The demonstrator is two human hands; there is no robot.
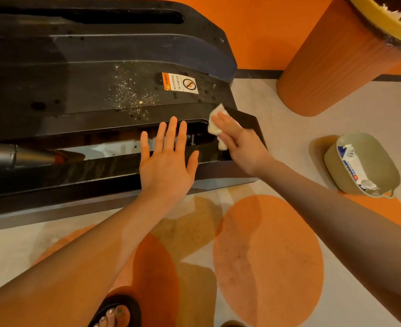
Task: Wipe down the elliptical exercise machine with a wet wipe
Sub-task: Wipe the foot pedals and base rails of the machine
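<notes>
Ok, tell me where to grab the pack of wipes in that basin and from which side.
Judging by its pose, take the wipes pack from above by its long edges near the upper, blue-printed end. It lies slanted inside the green basin, whose walls block a side approach, and its lower end has a loose wipe lying crumpled over it. The right hand is nearer, but it is pressing a wipe to the machine.

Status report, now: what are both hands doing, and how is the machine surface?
Left hand flat, fingers spread, resting on black elliptical machine base. Right hand pressing white wet wipe on its end corner. Pale speckles remain beside warning sticker. Nothing obstructing.
</notes>
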